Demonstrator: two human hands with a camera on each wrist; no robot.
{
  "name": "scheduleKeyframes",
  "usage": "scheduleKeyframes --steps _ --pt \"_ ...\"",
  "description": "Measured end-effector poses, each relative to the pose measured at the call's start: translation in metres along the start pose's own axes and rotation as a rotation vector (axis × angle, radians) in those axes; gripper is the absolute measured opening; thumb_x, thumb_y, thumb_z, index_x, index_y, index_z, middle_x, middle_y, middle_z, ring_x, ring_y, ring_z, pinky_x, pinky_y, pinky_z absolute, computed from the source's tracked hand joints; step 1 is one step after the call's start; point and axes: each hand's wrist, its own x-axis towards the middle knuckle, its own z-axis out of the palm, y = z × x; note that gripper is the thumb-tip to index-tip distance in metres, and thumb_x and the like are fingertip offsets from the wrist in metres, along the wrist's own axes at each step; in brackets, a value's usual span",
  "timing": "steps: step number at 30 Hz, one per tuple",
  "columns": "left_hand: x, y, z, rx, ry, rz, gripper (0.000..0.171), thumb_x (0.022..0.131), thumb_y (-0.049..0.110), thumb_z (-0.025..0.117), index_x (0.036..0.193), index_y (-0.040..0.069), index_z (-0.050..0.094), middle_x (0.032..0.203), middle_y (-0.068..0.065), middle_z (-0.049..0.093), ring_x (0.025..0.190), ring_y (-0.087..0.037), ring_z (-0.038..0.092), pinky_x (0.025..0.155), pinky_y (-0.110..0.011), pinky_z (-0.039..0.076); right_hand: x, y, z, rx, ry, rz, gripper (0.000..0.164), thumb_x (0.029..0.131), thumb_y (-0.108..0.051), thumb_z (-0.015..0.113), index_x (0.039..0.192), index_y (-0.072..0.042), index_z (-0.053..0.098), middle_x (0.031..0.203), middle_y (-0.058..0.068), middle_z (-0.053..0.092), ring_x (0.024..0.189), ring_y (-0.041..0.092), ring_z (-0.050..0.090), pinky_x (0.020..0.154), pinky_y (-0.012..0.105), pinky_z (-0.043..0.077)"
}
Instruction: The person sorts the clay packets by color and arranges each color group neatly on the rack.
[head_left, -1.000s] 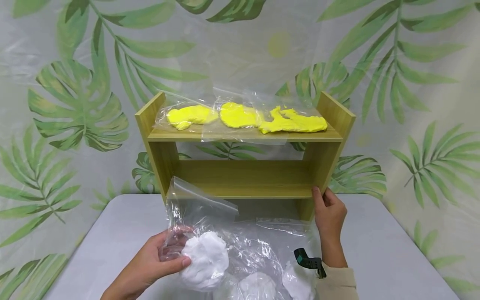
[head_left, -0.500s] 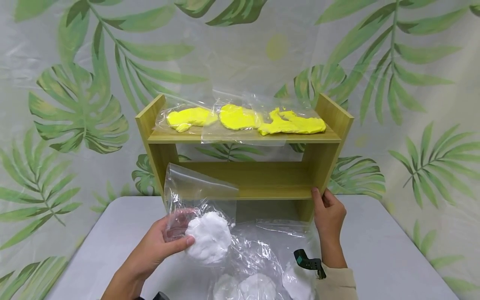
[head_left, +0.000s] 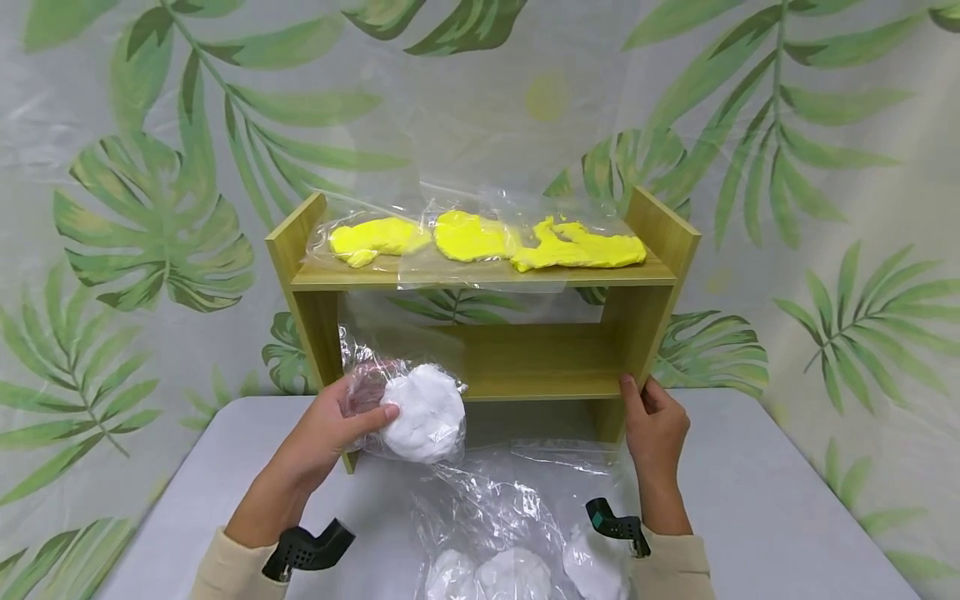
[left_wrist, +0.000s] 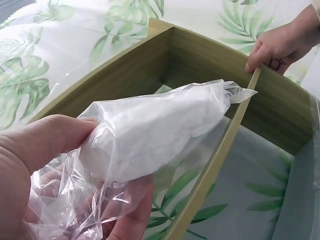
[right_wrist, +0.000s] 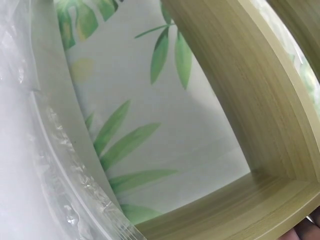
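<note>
My left hand grips a clear zip bag with a flattened white lump of clay inside, thumb on the near face and fingers behind the plastic. The bagged clay hangs at the front of the wooden shelf unit's middle board, overlapping its left part in the head view. At the unit's right side, my right hand pinches the side panel near the middle board's end. In the right wrist view only a few fingertips show at the bottom right corner.
Bagged yellow clay lumps lie in a row on the top board. More clear bags with white lumps lie on the white table before the unit. A leaf-patterned cloth hangs behind.
My left hand has risen and moved forward with the bagged white clay, from over the table to the middle board's front. The right hand keeps its place on the side panel.
</note>
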Motion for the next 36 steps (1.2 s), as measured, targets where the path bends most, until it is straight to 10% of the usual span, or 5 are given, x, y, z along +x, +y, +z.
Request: scheduleKeyframes --steps 16,36 --pt "0.056 0.009 -0.015 0.022 0.005 0.000 0.054 0.093 0.021 0.066 0.139 0.002 0.046 0.125 -0.010 0.059 0.101 -0.011 0.061 0.082 -0.026 0.052 -0.001 -0.001 -0.001 0.026 -0.010 0.003 0.035 0.092 -0.034 0.065 0.110 -0.006 0.073 0.098 0.012 0.073 0.077 -0.016 0.057 0.064 0.005 0.045" --pt "0.067 0.017 -0.012 0.249 0.151 -0.082 0.053 0.091 0.018 0.065 0.134 -0.007 0.047 0.134 -0.025 0.049 0.096 -0.023 0.061 0.071 -0.028 0.055 -0.001 0.000 -0.001 0.012 -0.011 -0.009 0.036 0.092 -0.035 0.065 0.113 -0.006 0.072 0.099 0.012 0.073 0.077 -0.018 0.056 0.064 0.004 0.044"
